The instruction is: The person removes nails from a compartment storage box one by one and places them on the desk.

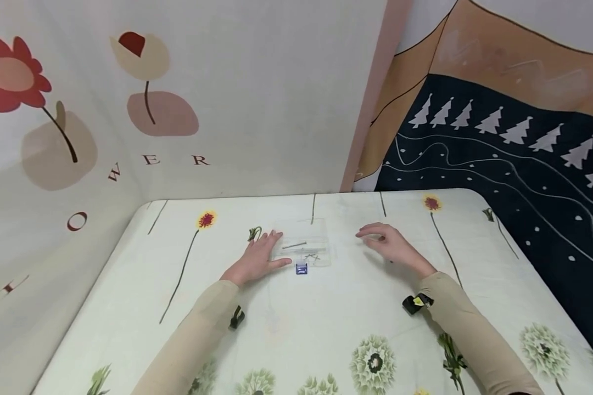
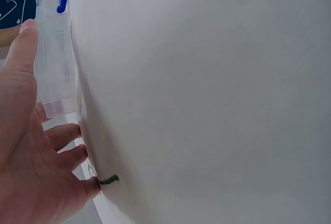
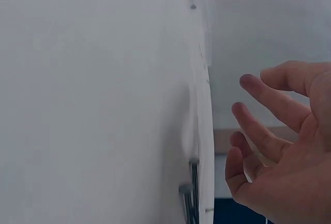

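The clear box (image 2: pixel 54 63) lies on the table (image 1: pixel 277 340) between both hands, blue latch (image 1: pixel 301 269) facing the person. It is best braced lightly and kept flat. The left hand (image 1: pixel 257 259), fingers extended and spread, appears to touch its left end; the right hand (image 1: pixel 394 247), loosely curved, hovers beside it, grasping nothing.

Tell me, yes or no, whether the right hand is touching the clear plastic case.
No, the head view shows the right hand apart from the clear plastic case, with white cloth visible between them.
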A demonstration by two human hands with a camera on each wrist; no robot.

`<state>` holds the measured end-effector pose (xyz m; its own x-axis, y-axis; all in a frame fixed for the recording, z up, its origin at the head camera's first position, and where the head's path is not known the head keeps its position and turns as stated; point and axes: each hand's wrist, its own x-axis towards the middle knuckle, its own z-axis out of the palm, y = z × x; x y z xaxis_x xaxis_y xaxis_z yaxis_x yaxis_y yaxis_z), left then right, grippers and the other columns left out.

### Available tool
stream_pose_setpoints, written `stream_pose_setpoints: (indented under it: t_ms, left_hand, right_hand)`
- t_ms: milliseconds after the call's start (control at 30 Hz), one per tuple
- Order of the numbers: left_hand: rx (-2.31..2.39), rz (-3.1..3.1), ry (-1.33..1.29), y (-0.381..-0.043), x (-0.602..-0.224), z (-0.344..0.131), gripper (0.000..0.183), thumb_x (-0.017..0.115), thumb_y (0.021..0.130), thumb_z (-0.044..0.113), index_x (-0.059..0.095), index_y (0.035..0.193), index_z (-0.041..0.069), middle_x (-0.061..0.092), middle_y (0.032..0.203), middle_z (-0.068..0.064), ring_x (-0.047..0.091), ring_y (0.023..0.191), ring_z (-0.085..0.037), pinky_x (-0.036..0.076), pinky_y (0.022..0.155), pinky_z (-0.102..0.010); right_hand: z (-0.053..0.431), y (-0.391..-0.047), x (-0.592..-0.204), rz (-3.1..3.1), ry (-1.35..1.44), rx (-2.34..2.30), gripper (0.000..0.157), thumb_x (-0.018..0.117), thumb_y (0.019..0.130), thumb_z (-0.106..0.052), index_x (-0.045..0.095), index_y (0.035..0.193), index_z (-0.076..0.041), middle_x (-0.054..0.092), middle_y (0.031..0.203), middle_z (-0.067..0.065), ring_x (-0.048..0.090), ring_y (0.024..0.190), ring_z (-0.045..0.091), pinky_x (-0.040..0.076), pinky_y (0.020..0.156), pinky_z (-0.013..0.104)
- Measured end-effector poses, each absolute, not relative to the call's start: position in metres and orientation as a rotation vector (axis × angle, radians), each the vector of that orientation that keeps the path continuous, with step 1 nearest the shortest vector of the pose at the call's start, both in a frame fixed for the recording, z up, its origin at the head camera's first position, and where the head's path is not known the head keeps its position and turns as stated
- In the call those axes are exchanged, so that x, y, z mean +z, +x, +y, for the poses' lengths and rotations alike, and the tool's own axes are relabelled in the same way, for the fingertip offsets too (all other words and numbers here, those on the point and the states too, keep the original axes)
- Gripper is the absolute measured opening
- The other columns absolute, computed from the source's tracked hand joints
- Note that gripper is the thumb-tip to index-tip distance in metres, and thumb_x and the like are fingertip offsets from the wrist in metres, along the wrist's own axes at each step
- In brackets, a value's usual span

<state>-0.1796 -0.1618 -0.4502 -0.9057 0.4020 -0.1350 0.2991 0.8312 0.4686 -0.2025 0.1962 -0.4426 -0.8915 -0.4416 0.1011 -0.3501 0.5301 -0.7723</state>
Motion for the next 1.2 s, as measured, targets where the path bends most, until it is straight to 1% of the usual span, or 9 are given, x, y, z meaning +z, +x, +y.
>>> stream_pose_setpoints:
  t_ms: [100, 267, 500, 700, 1033, 1200]
  left_hand:
    - [0.652, 2.784, 0.542, -0.182, -0.452, -0.162, 0.086, 0.058, 0.092, 0.052, 0.024, 0.152, 0.002, 0.019, 0.154, -0.025, 0.013, 0.143, -0.041, 0.008, 0.111, -0.06]
    - [0.631, 2.787, 0.54, -0.184, -0.453, -0.161, 0.087, 0.057, 0.092, 0.054, 0.023, 0.152, 0.002, 0.019, 0.155, -0.025, 0.013, 0.143, -0.041, 0.008, 0.111, -0.06]
    - [0.633, 2.791, 0.525, -0.181, -0.449, -0.161, 0.086, 0.059, 0.092, 0.052, 0.023, 0.152, 0.002, 0.02, 0.155, -0.024, 0.013, 0.143, -0.04, 0.008, 0.112, -0.06]
    - [0.635, 2.798, 0.528, -0.18, -0.449, -0.162, 0.085, 0.059, 0.092, 0.051, 0.024, 0.152, 0.002, 0.021, 0.154, -0.025, 0.014, 0.143, -0.041, 0.009, 0.112, -0.06]
    - [0.643, 2.788, 0.532, -0.181, -0.451, -0.161, 0.087, 0.062, 0.09, 0.051, 0.025, 0.151, 0.001, 0.022, 0.153, -0.026, 0.015, 0.142, -0.043, 0.009, 0.111, -0.061]
    - [0.631, 2.789, 0.531, -0.182, -0.452, -0.161, 0.088, 0.061, 0.09, 0.052, 0.025, 0.151, 0.001, 0.022, 0.153, -0.026, 0.015, 0.142, -0.043, 0.01, 0.11, -0.062]
  right_hand:
    - [0.185, -0.203, -0.44, 2.651, -0.75, -1.286, 0.024, 0.058, 0.095, -0.007, 0.068, 0.116, -0.001, 0.057, 0.129, 0.021, 0.046, 0.124, 0.039, 0.042, 0.093, 0.055]
    - [0.171, -0.203, -0.442, 2.655, -0.822, -1.256, 0.026, 0.06, 0.093, -0.007, 0.068, 0.118, -0.002, 0.056, 0.131, 0.021, 0.045, 0.125, 0.04, 0.042, 0.093, 0.055]
    - [0.155, -0.201, -0.443, 2.644, -0.923, -1.173, 0.028, 0.062, 0.092, -0.006, 0.067, 0.119, -0.002, 0.054, 0.131, 0.021, 0.043, 0.123, 0.04, 0.034, 0.101, 0.054]
    - [0.144, -0.201, -0.443, 2.621, -0.932, -1.22, 0.028, 0.062, 0.092, -0.006, 0.068, 0.119, -0.004, 0.052, 0.133, 0.021, 0.04, 0.122, 0.039, 0.034, 0.099, 0.054]
    - [0.12, -0.206, -0.452, 2.6, -0.944, -1.197, 0.026, 0.063, 0.09, -0.007, 0.071, 0.115, -0.006, 0.039, 0.145, 0.02, 0.03, 0.127, 0.043, 0.031, 0.099, 0.056]
    - [0.106, -0.208, -0.452, 2.602, -0.942, -1.159, 0.027, 0.064, 0.09, -0.011, 0.072, 0.116, -0.009, 0.03, 0.152, 0.019, 0.021, 0.132, 0.046, 0.023, 0.102, 0.062]
